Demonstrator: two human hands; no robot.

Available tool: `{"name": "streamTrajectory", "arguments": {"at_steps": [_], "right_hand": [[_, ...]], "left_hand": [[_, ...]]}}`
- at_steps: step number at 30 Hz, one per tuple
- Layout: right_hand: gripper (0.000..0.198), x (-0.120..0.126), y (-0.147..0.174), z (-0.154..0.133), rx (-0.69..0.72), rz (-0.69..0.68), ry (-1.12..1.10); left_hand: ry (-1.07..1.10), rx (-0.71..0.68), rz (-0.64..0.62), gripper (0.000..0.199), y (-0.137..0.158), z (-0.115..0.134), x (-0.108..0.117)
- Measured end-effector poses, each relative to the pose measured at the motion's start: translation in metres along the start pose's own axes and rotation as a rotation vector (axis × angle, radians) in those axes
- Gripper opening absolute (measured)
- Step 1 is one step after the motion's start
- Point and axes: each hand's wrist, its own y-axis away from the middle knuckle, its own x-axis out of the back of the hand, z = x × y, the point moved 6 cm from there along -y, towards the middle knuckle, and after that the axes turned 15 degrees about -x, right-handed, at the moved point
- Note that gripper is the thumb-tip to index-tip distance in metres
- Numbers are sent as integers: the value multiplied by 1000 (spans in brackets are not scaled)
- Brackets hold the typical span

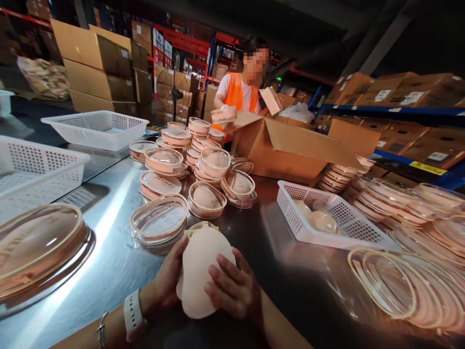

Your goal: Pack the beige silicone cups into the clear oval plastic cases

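Between my two hands is a beige bra cup [203, 276], smooth and rounded, with a small tab and a pale yellowish piece behind its upper edge. My left hand [170, 271] grips its left edge, the fingers mostly hidden behind it. On the other side, my right hand [232, 286] holds it with bent fingers laid over the front. Just beyond the cup stands an oval case [160, 218] with a clear lid. Behind that are several stacked peach oval cases [163, 162], some with lettering on their lids.
A white basket [334, 237] with beige cups stands at right, near stacks of clear oval lids [385, 286]. An open carton [286, 155] sits at the back beside a co-worker [240, 89] in an orange vest. White baskets [98, 128] and a large case [39, 247] are at left.
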Motion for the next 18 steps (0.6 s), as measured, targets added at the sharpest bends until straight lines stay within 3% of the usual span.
{"name": "streamTrajectory", "arguments": {"at_steps": [5,9,14,18], "right_hand": [[59,18,-5,18,-186,64,-66],[63,19,-10,28,-275,102,0],[55,-8,-17,24,-137,-130,115],[94,-19,-14,30,-125,-286,178]], "left_hand": [[-38,37,-69,56,-4,-15,1],[-28,40,-49,57,-5,-20,4],[-156,-16,40,60,-6,-9,10],[-231,1,62,53,-4,1,11]]}}
